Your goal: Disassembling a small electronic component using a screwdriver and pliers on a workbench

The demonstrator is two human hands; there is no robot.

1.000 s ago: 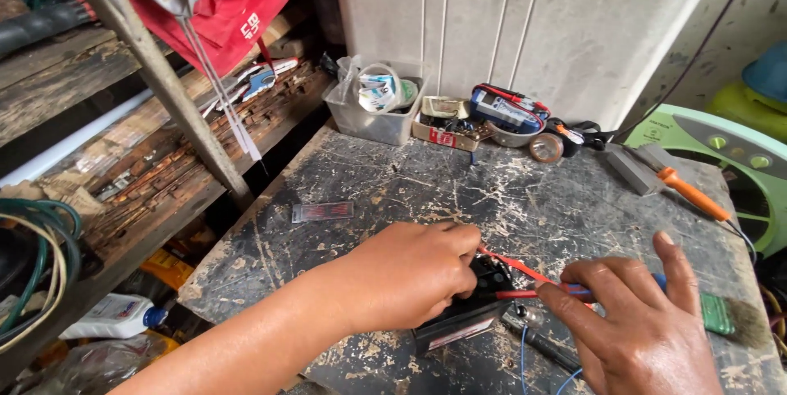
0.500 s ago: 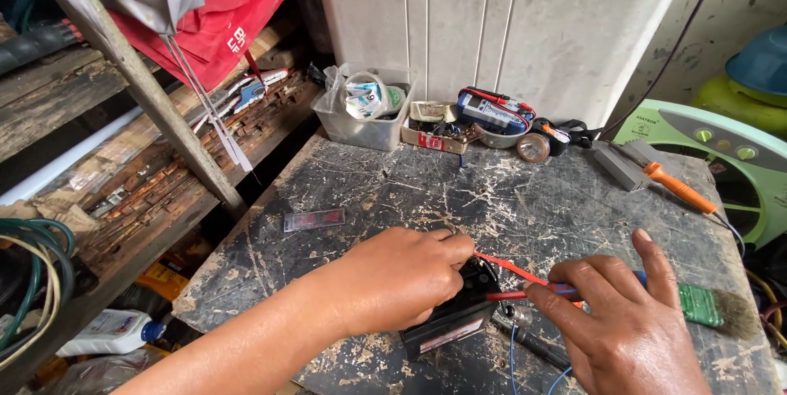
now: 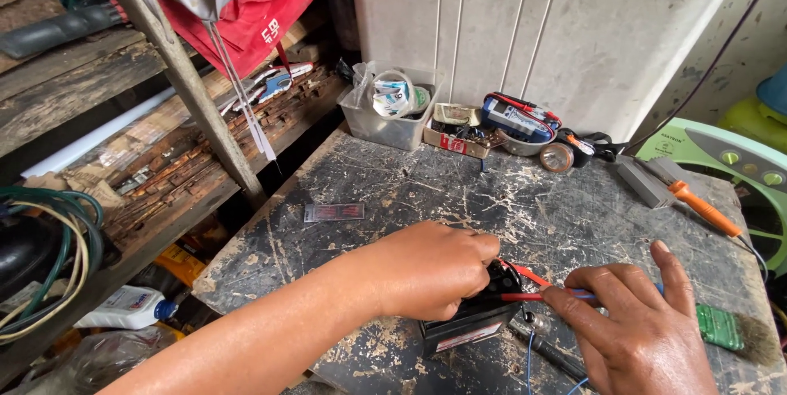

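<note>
My left hand (image 3: 430, 268) is closed over the top of a small black box-shaped battery (image 3: 471, 321) that rests on the scratched dark worktop (image 3: 393, 190). My right hand (image 3: 635, 333) pinches a thin red probe (image 3: 537, 295) whose tip reaches the battery's top right beside my left fingers. A second red lead (image 3: 531, 276) runs just above it. A blue wire (image 3: 529, 358) hangs down below my right hand. The battery's terminals are hidden under my left hand.
A clear tub (image 3: 389, 112) of tape rolls, a small tray and a multimeter (image 3: 512, 120) line the back wall. An orange-handled tool (image 3: 701, 206) and a green-handled brush (image 3: 730, 331) lie at the right. A small flat plate (image 3: 334, 212) lies mid-table. Wooden shelves stand at the left.
The view has shifted slightly. My right hand has closed more tightly on the red probe and brought it in against the battery; my left hand stays on the battery.
</note>
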